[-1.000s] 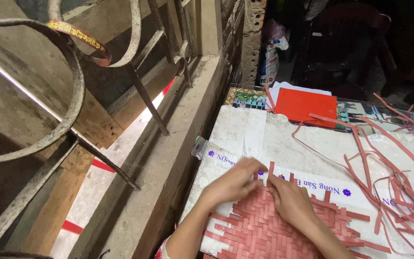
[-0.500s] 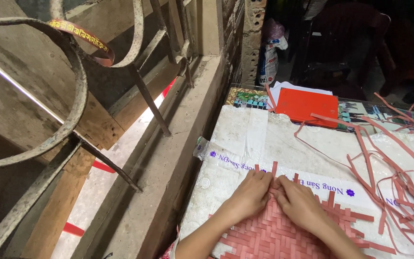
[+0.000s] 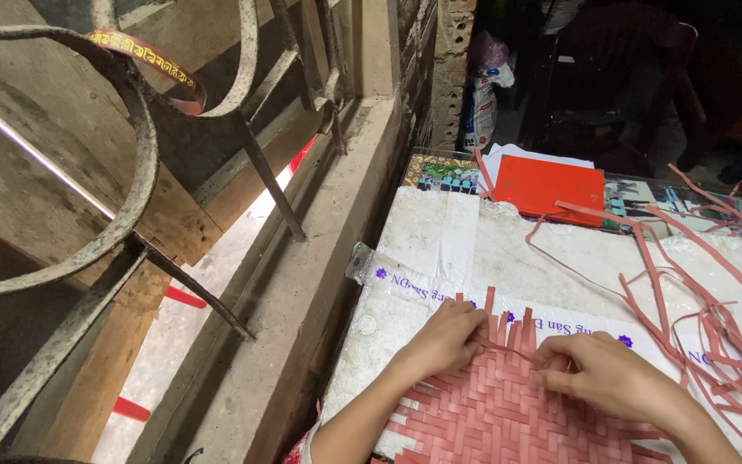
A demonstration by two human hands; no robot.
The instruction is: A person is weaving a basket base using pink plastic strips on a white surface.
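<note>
We see two hands on one pink woven mat point(image 3: 495, 412) lying on the white sheet point(image 3: 560, 258): the left hand point(image 3: 444, 339) and right hand point(image 3: 607, 378) each have fingers pinched together on one thin strip point(image 3: 513, 351) at the mat's top edge. One red folder point(image 3: 547, 187) lies beyond.

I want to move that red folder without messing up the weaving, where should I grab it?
Take the red folder by its far edge or its right corner, coming from the far side of the table. It lies flat on white papers, and a loose red strip crosses its near edge, so a near-side grip would likely drag strips.
</note>
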